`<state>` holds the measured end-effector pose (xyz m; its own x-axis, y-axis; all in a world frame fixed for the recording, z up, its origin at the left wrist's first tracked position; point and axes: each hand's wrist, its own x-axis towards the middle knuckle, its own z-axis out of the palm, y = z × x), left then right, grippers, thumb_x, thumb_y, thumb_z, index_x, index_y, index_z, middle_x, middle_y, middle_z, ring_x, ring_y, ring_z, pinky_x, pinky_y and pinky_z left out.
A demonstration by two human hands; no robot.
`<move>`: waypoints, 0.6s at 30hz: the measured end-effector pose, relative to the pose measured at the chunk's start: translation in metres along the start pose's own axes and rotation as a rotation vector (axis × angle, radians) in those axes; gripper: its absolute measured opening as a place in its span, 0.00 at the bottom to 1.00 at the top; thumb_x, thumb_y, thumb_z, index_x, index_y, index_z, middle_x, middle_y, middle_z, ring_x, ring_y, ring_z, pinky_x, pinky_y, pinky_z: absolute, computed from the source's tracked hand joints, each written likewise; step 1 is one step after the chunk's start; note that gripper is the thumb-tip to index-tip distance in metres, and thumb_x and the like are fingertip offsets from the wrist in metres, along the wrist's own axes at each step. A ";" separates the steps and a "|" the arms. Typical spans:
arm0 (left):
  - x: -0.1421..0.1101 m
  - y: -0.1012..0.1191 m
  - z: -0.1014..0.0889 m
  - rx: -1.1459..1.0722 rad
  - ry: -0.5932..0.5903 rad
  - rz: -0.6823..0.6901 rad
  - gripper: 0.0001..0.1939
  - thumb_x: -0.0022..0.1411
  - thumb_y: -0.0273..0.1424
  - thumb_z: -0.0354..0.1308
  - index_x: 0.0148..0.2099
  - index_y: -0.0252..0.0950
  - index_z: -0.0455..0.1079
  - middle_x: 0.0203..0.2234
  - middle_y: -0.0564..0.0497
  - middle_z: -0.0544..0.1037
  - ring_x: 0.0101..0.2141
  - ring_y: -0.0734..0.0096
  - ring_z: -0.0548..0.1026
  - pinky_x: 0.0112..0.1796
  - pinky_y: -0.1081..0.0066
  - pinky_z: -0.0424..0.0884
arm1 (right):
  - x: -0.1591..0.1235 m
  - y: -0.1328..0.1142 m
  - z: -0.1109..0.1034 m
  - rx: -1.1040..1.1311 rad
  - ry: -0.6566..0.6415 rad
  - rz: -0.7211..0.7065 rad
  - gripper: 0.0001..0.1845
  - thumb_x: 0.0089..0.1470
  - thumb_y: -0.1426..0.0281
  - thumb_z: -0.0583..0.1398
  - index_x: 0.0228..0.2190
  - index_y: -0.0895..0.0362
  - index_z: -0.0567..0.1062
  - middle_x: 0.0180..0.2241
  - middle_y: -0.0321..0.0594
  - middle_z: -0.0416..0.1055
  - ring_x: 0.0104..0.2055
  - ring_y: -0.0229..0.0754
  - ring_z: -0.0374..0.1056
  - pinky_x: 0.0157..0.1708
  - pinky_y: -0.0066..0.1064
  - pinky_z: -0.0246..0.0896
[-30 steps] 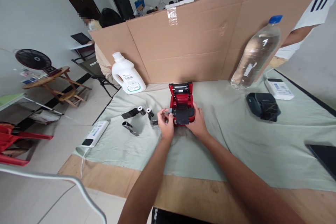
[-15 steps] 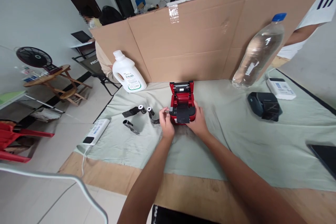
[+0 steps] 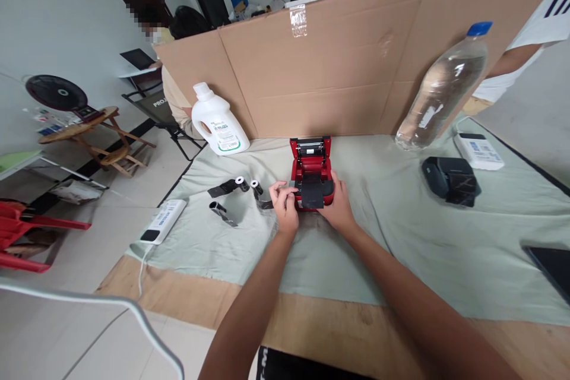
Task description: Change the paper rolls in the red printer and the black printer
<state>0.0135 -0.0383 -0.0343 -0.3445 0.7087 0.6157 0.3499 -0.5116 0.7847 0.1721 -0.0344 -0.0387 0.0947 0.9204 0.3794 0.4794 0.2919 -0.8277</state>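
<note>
A small red and black label printer (image 3: 312, 161) sits on the green cloth with its lid tipped up at the back. A black strip (image 3: 312, 193) lies over its front edge and hangs down. My right hand (image 3: 339, 206) grips the printer's right side, fingers wrapped round it. On the left side, my left hand (image 3: 285, 205) holds the body, with a finger reaching over the top of the front left corner. Left of my left hand lie small rolls with black strips: a standing roll (image 3: 255, 186), another roll (image 3: 241, 183) beside it, and a tipped roll (image 3: 218, 209) nearer me.
A cardboard panel (image 3: 312, 80) stands behind, with a white jug (image 3: 219, 124) and a large water bottle (image 3: 445, 89) before it. At right are a black device (image 3: 449, 180), a white power strip (image 3: 480, 151) and a dark tablet (image 3: 550, 270). Another power strip (image 3: 164, 222) lies left.
My left hand has shifted slightly, its finger now reaching further over the printer's front left corner. My right hand keeps its grip. The view has moved a little.
</note>
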 end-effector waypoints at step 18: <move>0.001 -0.001 -0.003 0.079 -0.026 0.143 0.20 0.73 0.42 0.48 0.38 0.36 0.76 0.41 0.46 0.67 0.46 0.63 0.70 0.50 0.61 0.69 | 0.001 -0.006 -0.003 -0.026 -0.008 0.008 0.56 0.44 0.58 0.68 0.69 0.49 0.51 0.50 0.48 0.63 0.55 0.60 0.64 0.56 0.49 0.62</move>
<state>0.0103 -0.0387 -0.0342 -0.2637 0.6440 0.7181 0.4618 -0.5693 0.6802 0.1721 -0.0364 -0.0319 0.0917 0.9246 0.3697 0.5015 0.2779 -0.8193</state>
